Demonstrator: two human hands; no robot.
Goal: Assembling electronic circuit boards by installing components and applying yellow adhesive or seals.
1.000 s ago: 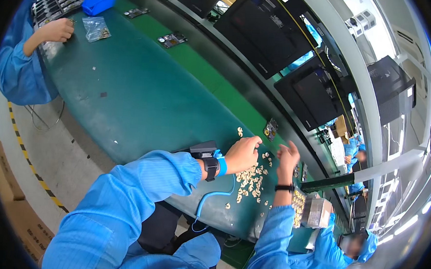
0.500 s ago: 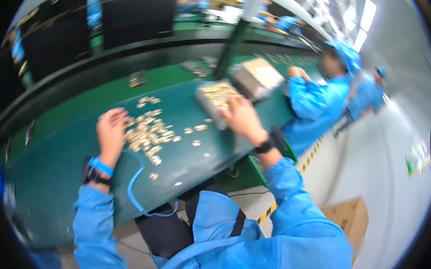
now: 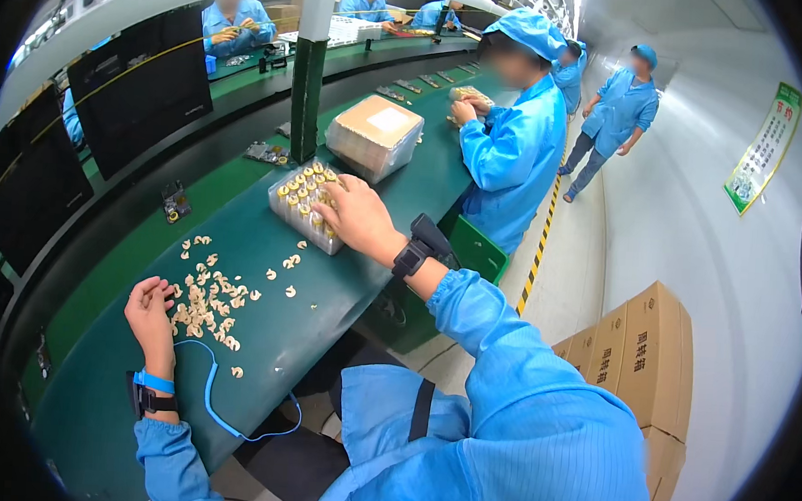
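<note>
I view one clear tray (image 3: 299, 224) of yellow-topped cylinders (image 3: 301, 194), upper centre, right hand (image 3: 364, 217) over it, fingers spread, left hand (image 3: 151, 310) beside dozens of cream pieces (image 3: 204, 302), fingers curled, grip indeterminable.

Open room is found on the green table (image 3: 269, 339) between the pile of small pale pieces (image 3: 203, 308) and the clear tray (image 3: 287, 210) — only a few stray ones are dotted there. Behind the tray, the way is blocked by a green post (image 3: 306, 100) and a big box (image 3: 375, 145). The tray's near side is partly covered by the right hand (image 3: 362, 217). By the left wrist, the tabletop is crossed by a blue cord (image 3: 209, 395).
</note>
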